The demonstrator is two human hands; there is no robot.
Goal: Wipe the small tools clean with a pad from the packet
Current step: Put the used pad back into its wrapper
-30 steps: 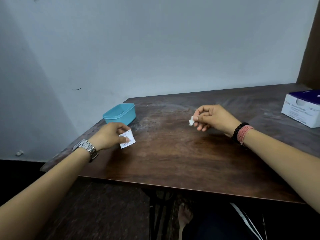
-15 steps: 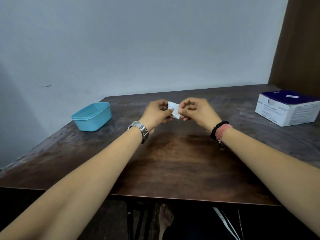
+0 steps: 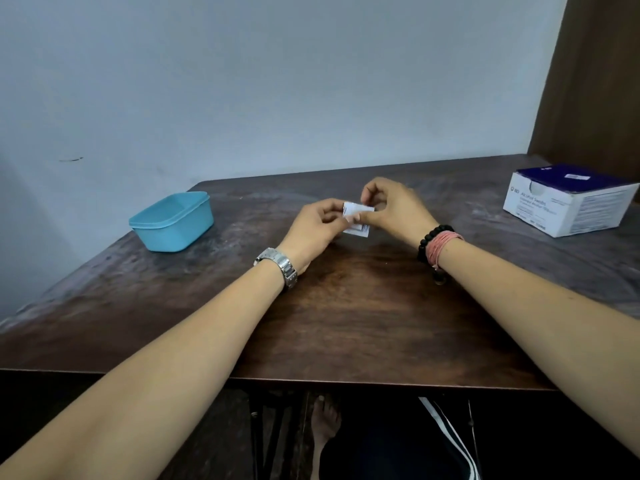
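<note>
Leftmost, blue tub (image 3: 172,221) on tabletop (image 3: 346,306). Centre: left hand (image 3: 313,230) and right hand (image 3: 394,211) both pinch the packet (image 3: 356,220) just above the tabletop, fingers curled onto its edges. Swab box (image 3: 568,199) far right. Risk: uneven pull could rip the packet badly or drop the pad; no tools visible
</note>
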